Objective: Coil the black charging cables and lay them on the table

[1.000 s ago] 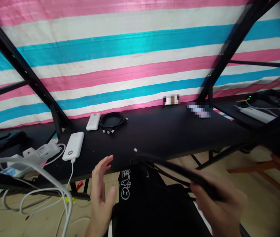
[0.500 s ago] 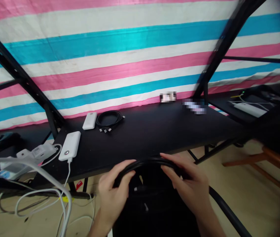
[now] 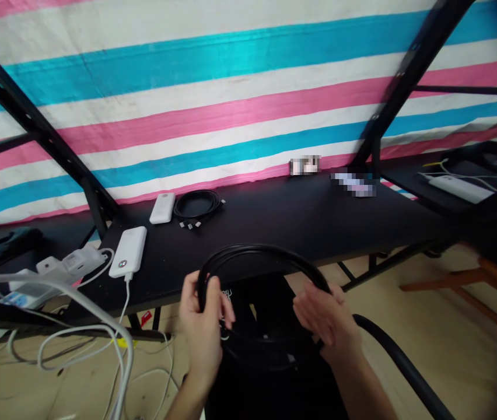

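Pinched the coiled black cable (image 3: 252, 248) in the left hand (image 3: 207, 315) — gripped its opposite side in the right hand (image 3: 325, 315). Held it near the tabletop (image 3: 283, 216).

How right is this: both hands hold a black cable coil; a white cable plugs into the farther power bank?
Partly: the head view shows the white cable plugged into the nearer power bank, not the farther one. Left hand and right hand hold the black cable coil.
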